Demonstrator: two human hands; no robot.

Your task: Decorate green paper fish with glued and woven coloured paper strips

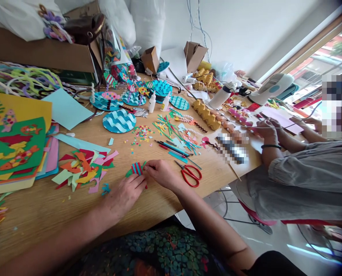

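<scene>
My left hand (127, 191) and my right hand (161, 173) meet over a small striped paper cut-out (136, 168), red and blue with green edges, lying on the wooden table (147, 207). Both hands pinch it with their fingertips, the left from below, the right from its right side. Red-handled scissors (190, 174) lie just right of my right hand. A heap of coloured paper scraps (83, 168) lies to the left of my left hand.
Stacked coloured paper sheets (15, 149) fill the left. Round blue wave discs (119, 120), glue bottles (152, 102), paper strips and pencils (173, 147) lie farther back. Cardboard boxes (44, 50) stand behind. A person in grey (306, 176) works at the right end.
</scene>
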